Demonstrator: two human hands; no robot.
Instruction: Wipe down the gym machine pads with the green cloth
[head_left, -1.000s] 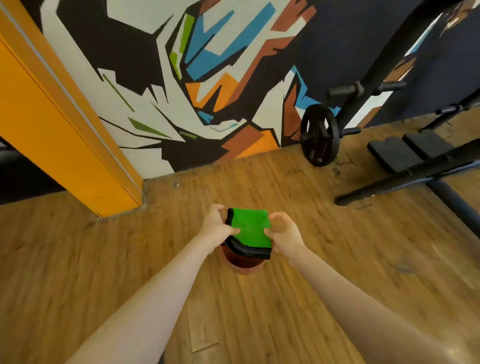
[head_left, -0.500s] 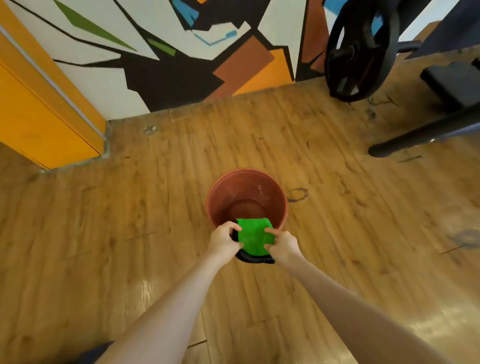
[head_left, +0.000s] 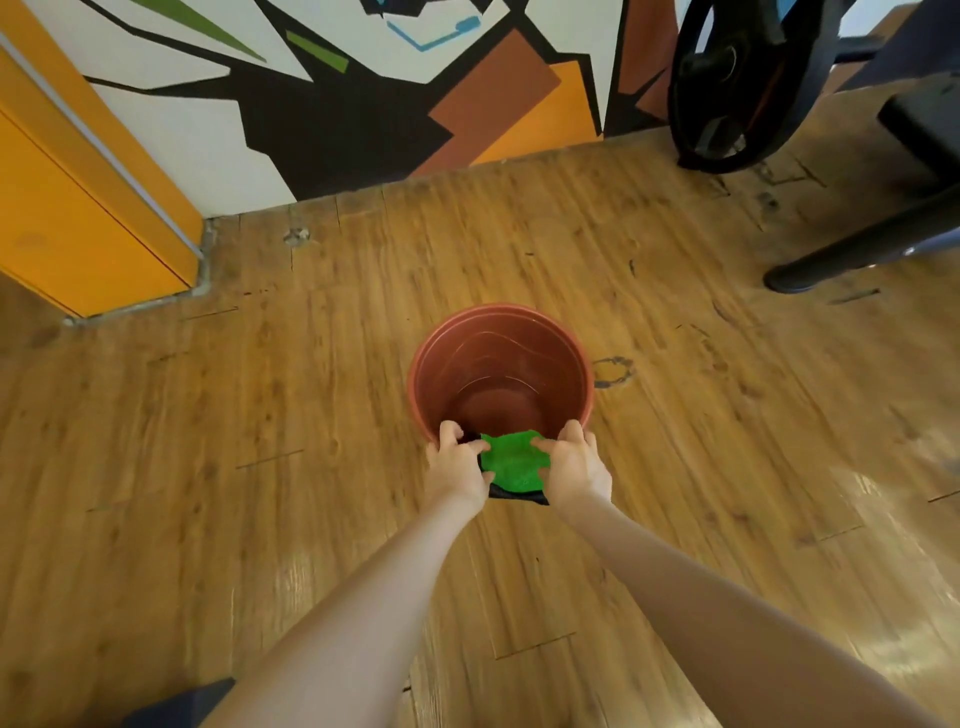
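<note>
A green cloth with a black edge is bunched between both hands, right at the near rim of a brown plastic bucket standing on the wooden floor. My left hand grips the cloth's left side and my right hand grips its right side. A dark machine pad shows at the right edge, partly cut off by the frame.
A black weight plate leans at the upper right by the painted wall. A black machine leg lies on the floor at the right. An orange door frame stands at the left.
The view has tilted down and closer to the bucket. Both hands have lowered the cloth to the bucket's near rim and squeezed it smaller.
</note>
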